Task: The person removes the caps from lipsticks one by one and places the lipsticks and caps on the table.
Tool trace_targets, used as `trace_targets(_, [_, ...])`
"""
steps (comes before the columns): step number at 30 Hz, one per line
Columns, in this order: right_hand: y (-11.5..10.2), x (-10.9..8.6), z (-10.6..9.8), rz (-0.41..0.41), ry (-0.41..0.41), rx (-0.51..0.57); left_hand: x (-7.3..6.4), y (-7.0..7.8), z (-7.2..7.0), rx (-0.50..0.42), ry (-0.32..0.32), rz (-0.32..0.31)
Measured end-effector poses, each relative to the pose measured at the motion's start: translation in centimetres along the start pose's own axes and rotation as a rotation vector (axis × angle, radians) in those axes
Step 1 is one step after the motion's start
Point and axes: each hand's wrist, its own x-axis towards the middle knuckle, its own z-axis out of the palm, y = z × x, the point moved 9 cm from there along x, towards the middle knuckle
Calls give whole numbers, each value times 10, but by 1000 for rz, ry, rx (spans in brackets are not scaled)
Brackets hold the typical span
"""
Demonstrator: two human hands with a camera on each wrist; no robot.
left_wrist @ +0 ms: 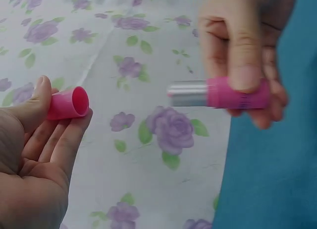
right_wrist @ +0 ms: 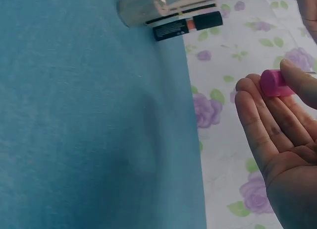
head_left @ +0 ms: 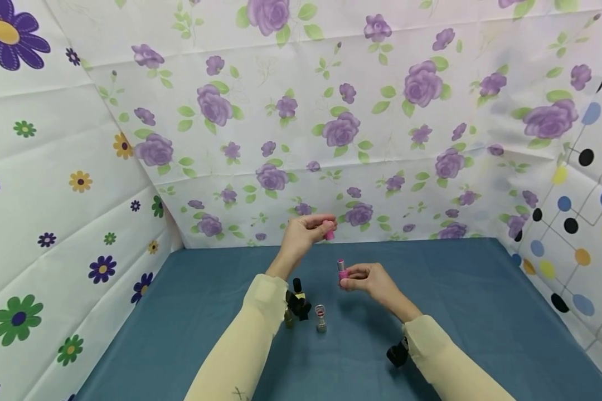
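My left hand (head_left: 303, 234) is raised above the far edge of the table, pinching a pink lipstick cap (head_left: 329, 230) between thumb and fingers. In the left wrist view the hollow end of that cap faces the other hand. Lower and to the right, my right hand (head_left: 373, 281) grips an uncapped lipstick (head_left: 343, 272) by its pink base. Its silver tube points up in the head view and toward the cap in the left wrist view. Cap and lipstick are apart. The right wrist view shows only the base's pink end, held between thumb and fingers.
On the blue tabletop (head_left: 221, 312) a small clear bottle (head_left: 321, 318) stands near the left forearm. Beside it, a black-topped item (head_left: 297, 285) is partly hidden by the wrist camera. A dark labelled tube (right_wrist: 171, 29) shows beside the bottle. Patterned sheets surround the table.
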Motion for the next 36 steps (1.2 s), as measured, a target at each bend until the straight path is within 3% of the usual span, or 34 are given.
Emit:
trace_targets(5, [-2,4,0,-12,-29,31,-4,-10,4,22,2,-15])
trace_targets(11, [-4,4,-6,-14,-18,59,-4,-14,8,73,34,21])
trace_targets(14, [-3,6,-12,-17,-1,56,-5,-16,13,109,82,51])
trace_targets(20, [2,7,-30,-6,48,49,-13,-18,24,309,254,159])
trace_targets(24, [3,6,-41,0,55,49,-19,-15,35,436,291,233])
trace_targets(28, [5,2,-52,7,48,42,-21,-11,44,532,289,262])
trace_targets(36, [7,-1,-69,30,35,3,-15,-20,60,529,208,160])
